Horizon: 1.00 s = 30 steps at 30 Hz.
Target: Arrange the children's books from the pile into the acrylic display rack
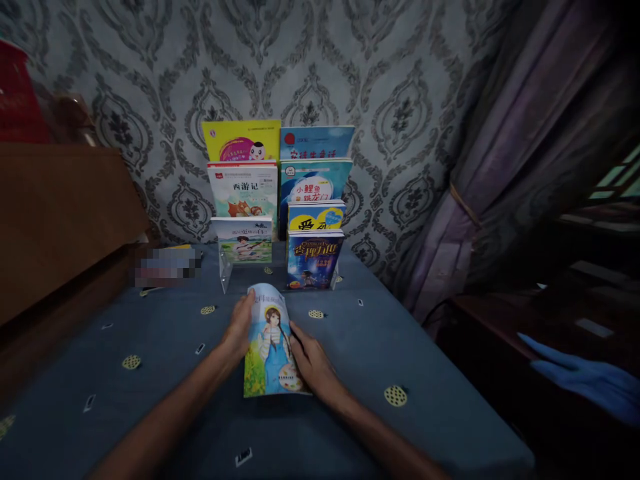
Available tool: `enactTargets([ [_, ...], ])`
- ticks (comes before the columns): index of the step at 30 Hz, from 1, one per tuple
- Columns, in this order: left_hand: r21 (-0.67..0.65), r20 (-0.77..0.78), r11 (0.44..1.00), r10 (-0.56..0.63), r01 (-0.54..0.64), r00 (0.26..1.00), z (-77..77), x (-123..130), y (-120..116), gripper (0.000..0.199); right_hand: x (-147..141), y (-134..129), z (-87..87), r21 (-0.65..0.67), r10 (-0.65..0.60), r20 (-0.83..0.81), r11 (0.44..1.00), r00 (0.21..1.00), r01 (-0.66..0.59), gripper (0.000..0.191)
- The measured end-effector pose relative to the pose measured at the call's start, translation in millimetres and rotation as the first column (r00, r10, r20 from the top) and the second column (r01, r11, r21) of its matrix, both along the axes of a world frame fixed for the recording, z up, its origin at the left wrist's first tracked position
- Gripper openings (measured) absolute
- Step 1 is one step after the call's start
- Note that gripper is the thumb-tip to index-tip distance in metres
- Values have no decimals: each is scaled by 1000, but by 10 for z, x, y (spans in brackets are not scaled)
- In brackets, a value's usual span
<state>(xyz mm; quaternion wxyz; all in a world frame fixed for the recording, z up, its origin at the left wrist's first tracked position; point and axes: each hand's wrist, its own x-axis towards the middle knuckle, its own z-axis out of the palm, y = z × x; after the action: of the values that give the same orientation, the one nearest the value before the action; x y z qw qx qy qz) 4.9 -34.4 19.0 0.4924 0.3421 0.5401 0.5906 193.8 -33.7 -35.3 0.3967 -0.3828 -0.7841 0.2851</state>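
Note:
Between my two hands is a thin paperback book [270,347], its cover showing a girl in blue overalls with a braid. My left hand [239,327] grips its upper left edge, and my right hand [311,357] grips the right edge lower down. The cover bends slightly and is tilted over the tablecloth. Just beyond it stands a clear tiered book stand [225,272]. Its left column has a small landscape-cover book [245,241] in front; the right column has a dark blue book [314,261] in front. Taller books, including a yellow one [240,140], rise behind them.
The blue tablecloth [210,413] has a pineapple print. A pixelated pile [167,265] lies at the back left, beside a brown cardboard box [60,220]. Patterned wallpaper [390,80] rises behind the table. To the right are a purple curtain [480,173] and a blue glove-like item [585,383].

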Motion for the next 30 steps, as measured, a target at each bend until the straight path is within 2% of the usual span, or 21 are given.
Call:
enactTargets([
  [3,132,-151,978,183,-164,971,299,138,-17,56,-115,15,284,-272,55,-264,954,963,-129,54],
  [5,277,-298,951,221,-138,929,490,184,-76,53,-179,17,479,-302,74,-442,926,894,-227,61],
  [7,415,-428,909,235,-41,873,613,188,-162,53,-223,14,608,-250,89,-521,935,849,-252,68],
  [9,519,-514,850,227,89,827,634,158,-246,56,-249,5,643,-186,87,-533,958,842,-217,73],
  [12,592,-529,787,217,173,821,479,75,-313,59,-262,-28,582,-133,72,-538,977,840,-169,80],
  [15,569,-505,810,207,143,838,259,-12,-327,53,-235,-82,539,-110,88,-509,980,856,-166,79],
  [18,465,-565,865,126,188,815,182,-97,-361,56,-141,-120,564,-56,104,-397,989,912,-137,72],
  [22,275,-663,916,-40,292,748,336,-244,-461,62,37,-89,568,66,70,-176,996,982,-60,63],
  [25,192,-711,935,-78,299,699,495,-375,-505,66,75,-6,559,158,47,-60,987,997,-37,55],
  [28,168,-801,962,7,213,598,656,-504,-448,74,-47,121,684,270,18,-47,963,999,-5,53],
  [30,280,-817,950,161,137,554,782,-593,-334,77,-201,237,890,362,1,-79,932,997,27,53],
])
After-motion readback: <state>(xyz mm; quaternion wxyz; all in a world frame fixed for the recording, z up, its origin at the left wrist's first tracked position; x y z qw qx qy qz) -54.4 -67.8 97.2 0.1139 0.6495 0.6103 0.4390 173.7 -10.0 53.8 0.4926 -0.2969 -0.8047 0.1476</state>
